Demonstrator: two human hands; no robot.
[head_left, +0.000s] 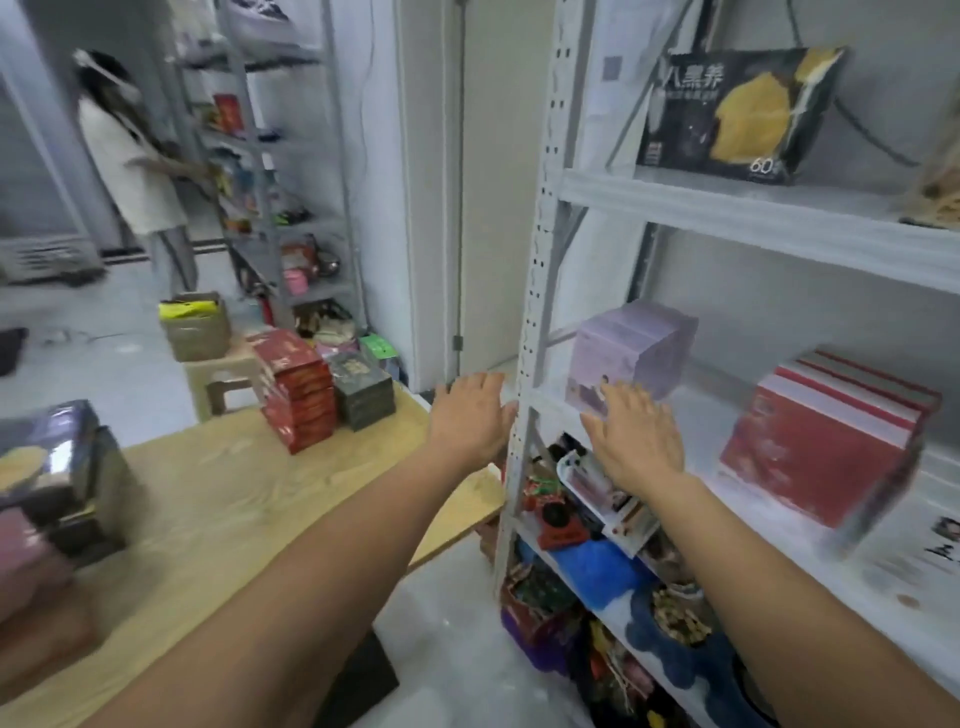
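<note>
Where the white metal shelving unit (525, 332) fills the right of the head view, both hands are seen stretched forward, backs up, with fingers straight and slightly spread; nothing is held in either. The right hand (636, 439) is raised before the left end of the middle shelf board, its fingertips lying across the lower front of a pale lavender box (634, 348); whether contact is made cannot be told. The lavender box is stood at the left front corner of that board, just inside the front upright. The left hand (470, 415) is held just outside the same upright, close against the post, above the far right corner of a pale wooden table (234, 493). A red gift box (815, 447), blurred, is set further right on the same board, well apart from the lavender box. A black carton (737, 114) with a yellow picture is stood on the board above. Along the table's far edge a stack of red boxes (298, 395) is placed just beside a dark box (363, 397). A person in a white top (135, 171) is seen at a second rack (291, 156) in the background.
</note>
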